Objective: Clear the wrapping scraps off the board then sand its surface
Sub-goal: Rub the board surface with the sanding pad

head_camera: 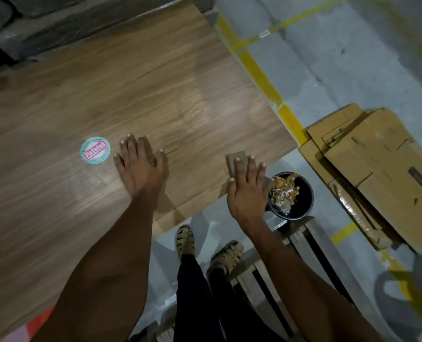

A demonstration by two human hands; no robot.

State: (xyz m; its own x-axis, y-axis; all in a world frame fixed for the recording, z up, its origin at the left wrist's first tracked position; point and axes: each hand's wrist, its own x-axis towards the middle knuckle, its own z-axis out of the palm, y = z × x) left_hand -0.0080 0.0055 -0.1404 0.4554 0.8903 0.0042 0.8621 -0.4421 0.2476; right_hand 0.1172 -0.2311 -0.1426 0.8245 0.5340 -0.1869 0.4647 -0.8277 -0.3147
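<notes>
Round sticker [95, 150], seemingly lettered "Patelsa", on the board [131, 82]; both hands flat, right hand [248, 186] atop a sanding block [236, 160].

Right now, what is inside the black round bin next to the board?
The black round bin holds crumpled yellowish and clear wrapping scraps. The right hand covers part of its rim; what lies under the scraps cannot be seen.

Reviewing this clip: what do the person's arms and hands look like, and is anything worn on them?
Both forearms are bare to the bottom edge of the frame, with no sleeve in view. The left hand and right hand wear no gloves, and no rings, watch or wristband can be seen. The fingernails are short and pale.
</notes>
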